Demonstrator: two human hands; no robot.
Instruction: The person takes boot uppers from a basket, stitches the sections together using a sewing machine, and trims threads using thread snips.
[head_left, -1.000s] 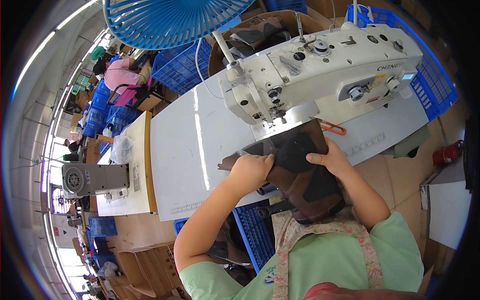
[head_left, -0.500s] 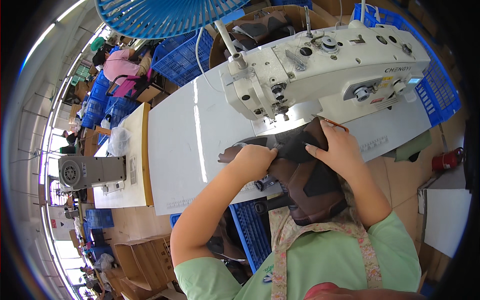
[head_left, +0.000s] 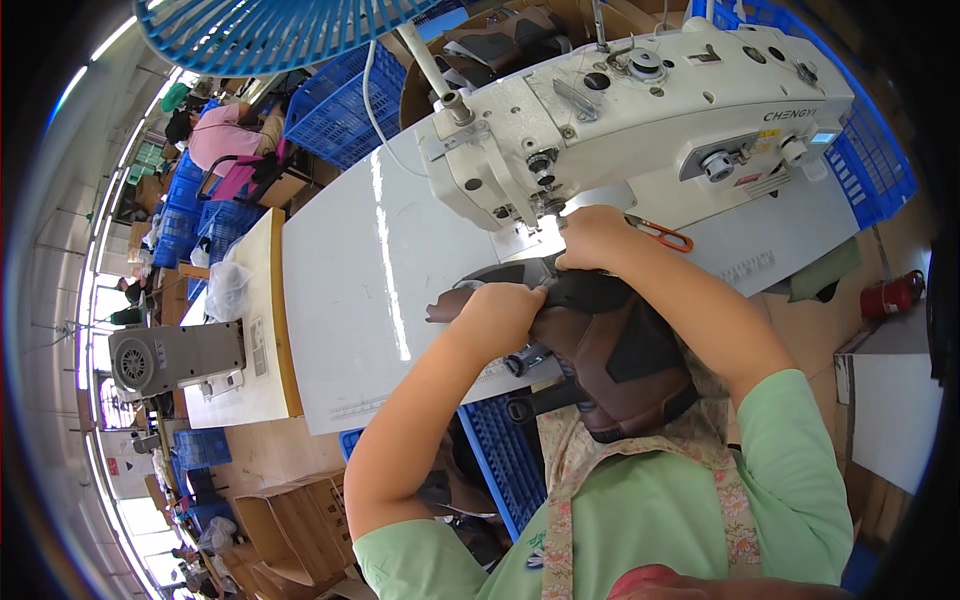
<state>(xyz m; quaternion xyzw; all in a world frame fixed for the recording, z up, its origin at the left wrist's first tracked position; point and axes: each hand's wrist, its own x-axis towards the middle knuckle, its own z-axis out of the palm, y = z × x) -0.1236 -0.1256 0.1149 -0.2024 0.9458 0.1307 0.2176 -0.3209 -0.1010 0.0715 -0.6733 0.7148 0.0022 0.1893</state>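
Gripping the brown-and-black piece [head_left: 612, 350] in the left hand [head_left: 508, 312], with thumb and fingers closed together on its left part. Reaching across with the right hand [head_left: 597, 238] to the far edge of the same piece, close in front of the lit needle of the white sewing machine [head_left: 640, 125]; cannot tell whether pinching or only pressing there, with fingertips partly hidden. As for the piece, lying partly on the pale worktable [head_left: 340, 270], then hanging over its near edge toward the floral apron [head_left: 722, 385]. Can see an orange-handled tool [head_left: 668, 237] on the table, just beyond the right forearm. Further out, can make out a blue crate [head_left: 880, 185] past the machine's right end, another blue basket [head_left: 508, 470] below the near table edge, and a blue fan guard [head_left: 270, 38] at top left. Beyond the table's left side, can see a grey machine [head_left: 180, 357], a clear plastic bag [head_left: 228, 290], and, well apart, a person in a pink top [head_left: 225, 138].
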